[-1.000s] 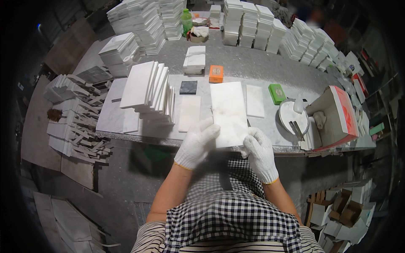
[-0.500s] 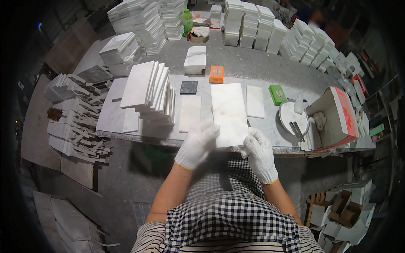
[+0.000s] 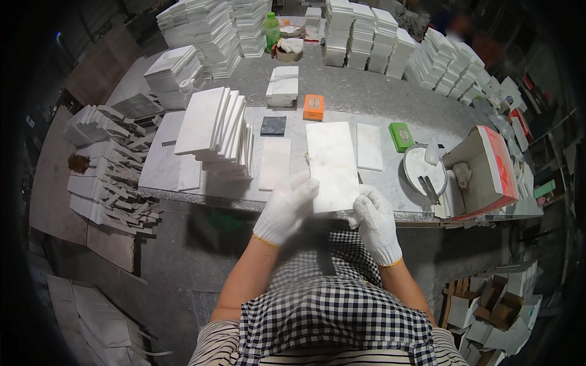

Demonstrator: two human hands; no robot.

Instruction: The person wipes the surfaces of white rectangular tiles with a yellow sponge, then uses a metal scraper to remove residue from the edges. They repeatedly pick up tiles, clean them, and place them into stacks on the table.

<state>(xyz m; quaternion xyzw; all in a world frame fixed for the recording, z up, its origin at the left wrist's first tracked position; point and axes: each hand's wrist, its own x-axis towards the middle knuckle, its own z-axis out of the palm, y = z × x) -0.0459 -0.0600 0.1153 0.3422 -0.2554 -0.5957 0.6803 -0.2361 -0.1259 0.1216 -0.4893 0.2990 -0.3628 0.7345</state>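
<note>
Left hand (image 3: 285, 207) and right hand (image 3: 375, 221) are pinching a white tile (image 3: 332, 165) low; slipping could be chipping it against the counter (image 3: 390, 183) ahead

Most of the left fingers (image 3: 307, 188) are tucked behind the white slab (image 3: 332, 166), and I can't make out the right fingers' (image 3: 364, 205) tips either. Just above the right fingers there's a dark sliver (image 3: 360, 179), mostly covered, so no clue what it is. Right of the fingers, a pale lump (image 3: 464, 175) in the open box (image 3: 499, 163) is too vague to call. Way beyond the left fingers, the tall tile stacks (image 3: 194, 29) get chopped by the top edge. Far past the right fingers, that patch (image 3: 458, 25) is pure blur.
</note>
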